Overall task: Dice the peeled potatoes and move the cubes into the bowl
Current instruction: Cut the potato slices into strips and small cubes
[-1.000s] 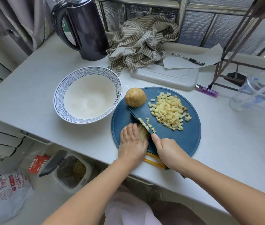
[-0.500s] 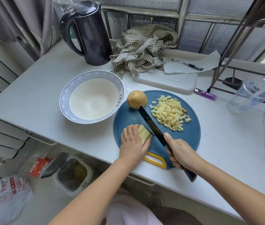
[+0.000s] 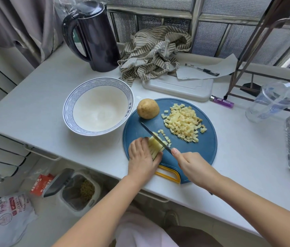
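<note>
Fingers of the left hand curl over a bundle of potato strips, pinning it to the near part of the round blue cutting board. The right hand grips the knife, its blade down across the strips' far ends. Beyond lies the pile of cubes, with a whole potato to its left. The bowl stands just beside the board's left edge.

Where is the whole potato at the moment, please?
In the head view, the whole potato sits far-left on the blue board, between the bowl and the diced pile.
</note>
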`<state>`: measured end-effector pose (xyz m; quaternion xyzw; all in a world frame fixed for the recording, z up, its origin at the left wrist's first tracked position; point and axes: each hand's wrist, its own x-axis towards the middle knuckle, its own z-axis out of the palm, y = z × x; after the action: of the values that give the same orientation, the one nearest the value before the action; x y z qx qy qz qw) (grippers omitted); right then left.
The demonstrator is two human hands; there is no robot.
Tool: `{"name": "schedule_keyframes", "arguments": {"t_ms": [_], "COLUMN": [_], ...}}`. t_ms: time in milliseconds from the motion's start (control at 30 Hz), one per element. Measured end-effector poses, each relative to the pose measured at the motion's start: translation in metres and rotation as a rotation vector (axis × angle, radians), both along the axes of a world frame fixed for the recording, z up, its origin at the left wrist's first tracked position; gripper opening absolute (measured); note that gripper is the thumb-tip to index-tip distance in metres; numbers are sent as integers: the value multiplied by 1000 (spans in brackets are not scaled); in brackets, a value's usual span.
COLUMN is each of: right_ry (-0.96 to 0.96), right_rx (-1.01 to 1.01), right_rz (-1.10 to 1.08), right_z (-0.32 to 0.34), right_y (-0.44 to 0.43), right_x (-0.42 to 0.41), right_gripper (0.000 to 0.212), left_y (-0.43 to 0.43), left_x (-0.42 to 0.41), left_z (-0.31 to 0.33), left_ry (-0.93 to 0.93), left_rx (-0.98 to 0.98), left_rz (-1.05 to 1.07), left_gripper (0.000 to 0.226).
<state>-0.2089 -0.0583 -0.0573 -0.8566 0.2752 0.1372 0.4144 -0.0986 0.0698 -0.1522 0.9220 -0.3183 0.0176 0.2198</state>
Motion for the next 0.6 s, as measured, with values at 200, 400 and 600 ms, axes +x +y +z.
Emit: {"name": "schedule_keyframes", "arguments": {"t_ms": [200, 400, 600], "right_ry": [1, 12, -25], "right_rx": [21, 27, -36], "right_rz": [4, -1, 10], "right_z": [0, -1, -3], "right_y": [1, 2, 8], "right_x": [0, 0, 1], "right_gripper": [61, 62, 63], "left_y": [-1, -2, -3], "left_x": [0, 1, 0], "left_z": [-3, -4, -5], "left_ry": [-98, -107, -138], "left_rx": [25, 33, 71], "left_rz": [-13, -11, -6], "left_gripper": [59, 57, 57]}}
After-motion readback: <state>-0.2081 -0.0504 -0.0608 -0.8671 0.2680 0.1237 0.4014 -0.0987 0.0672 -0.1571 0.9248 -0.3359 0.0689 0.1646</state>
